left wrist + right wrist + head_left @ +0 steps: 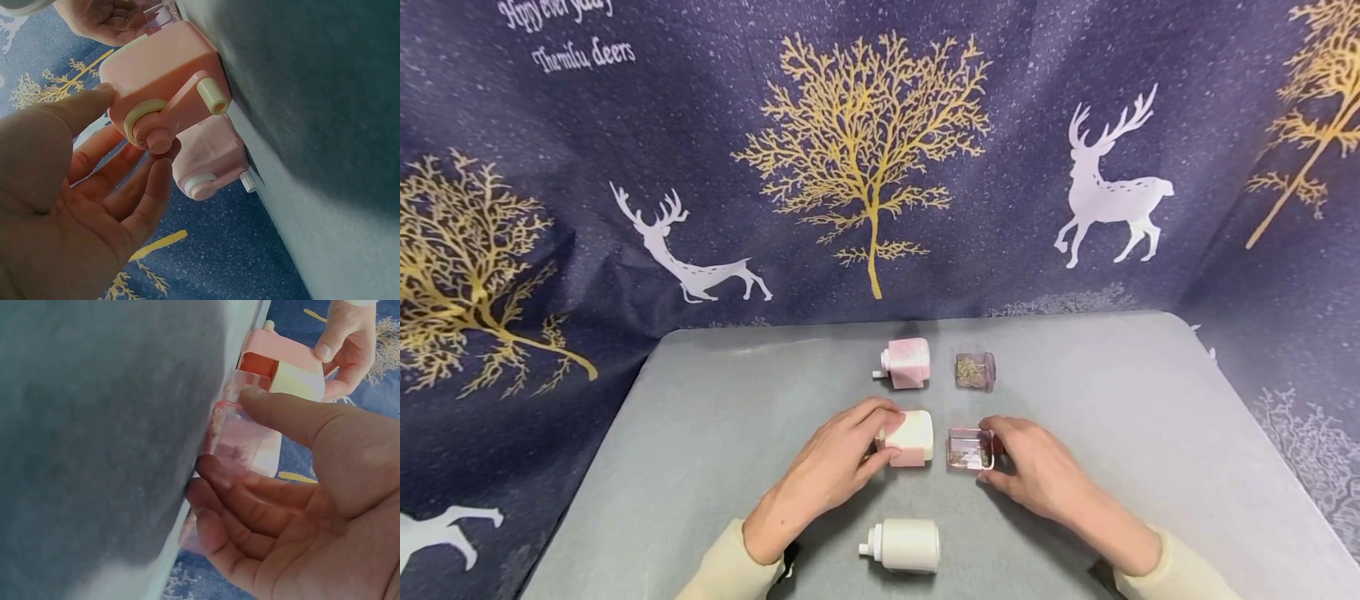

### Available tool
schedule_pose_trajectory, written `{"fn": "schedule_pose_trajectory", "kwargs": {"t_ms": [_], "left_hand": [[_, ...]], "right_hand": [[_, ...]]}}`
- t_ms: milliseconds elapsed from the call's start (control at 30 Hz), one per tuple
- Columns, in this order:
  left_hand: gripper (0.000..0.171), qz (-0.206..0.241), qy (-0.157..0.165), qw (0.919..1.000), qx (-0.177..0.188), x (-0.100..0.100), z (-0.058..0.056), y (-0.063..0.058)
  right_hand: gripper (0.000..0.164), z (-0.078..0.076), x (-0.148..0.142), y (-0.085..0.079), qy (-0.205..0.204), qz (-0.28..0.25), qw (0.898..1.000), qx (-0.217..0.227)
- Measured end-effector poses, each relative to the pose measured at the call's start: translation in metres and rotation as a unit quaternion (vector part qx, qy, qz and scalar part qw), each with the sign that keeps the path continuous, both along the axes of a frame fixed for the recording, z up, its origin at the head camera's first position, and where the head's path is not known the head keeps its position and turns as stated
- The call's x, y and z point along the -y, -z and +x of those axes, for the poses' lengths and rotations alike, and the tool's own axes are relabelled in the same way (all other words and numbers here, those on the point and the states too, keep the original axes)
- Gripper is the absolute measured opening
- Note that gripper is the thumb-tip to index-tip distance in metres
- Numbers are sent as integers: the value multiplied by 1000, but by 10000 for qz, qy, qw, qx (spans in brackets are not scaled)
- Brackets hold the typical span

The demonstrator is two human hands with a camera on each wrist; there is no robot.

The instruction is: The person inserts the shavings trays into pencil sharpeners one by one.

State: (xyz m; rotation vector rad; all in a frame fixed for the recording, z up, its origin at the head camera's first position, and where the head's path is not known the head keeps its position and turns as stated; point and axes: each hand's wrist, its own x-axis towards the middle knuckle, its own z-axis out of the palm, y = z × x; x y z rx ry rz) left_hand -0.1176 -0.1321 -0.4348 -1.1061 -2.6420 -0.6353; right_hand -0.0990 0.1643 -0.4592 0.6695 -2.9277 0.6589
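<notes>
Pink-and-cream boxy plastic crank sharpener (913, 440) sits mid-table, the left hand (842, 450) gripping its crank end; just right, the right hand (1041, 468) pinches its clear plastic drawer (967, 450). Removal looks done; shavings remain inside, refitting not yet done.

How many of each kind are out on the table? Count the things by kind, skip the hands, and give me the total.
Sharpeners: 3 (pink sharpener, pink-and-cream sharpener, off-white sharpener)
See-through containers: 2 (near container at the right hand, far container)
Total: 5
</notes>
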Motion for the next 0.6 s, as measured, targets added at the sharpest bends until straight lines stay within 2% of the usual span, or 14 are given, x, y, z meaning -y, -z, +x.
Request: {"fn": "schedule_pose_trajectory", "kwargs": {"t_ms": [300, 600], "left_hand": [[35, 19, 7, 10000, -68, 1, 1, 0], [34, -35, -51, 10000, 5, 0, 1, 0]], "right_hand": [[65, -1, 2, 3, -175, -281, 9995, -21], [57, 0, 5, 3, -136, -532, 9982, 222]]}}
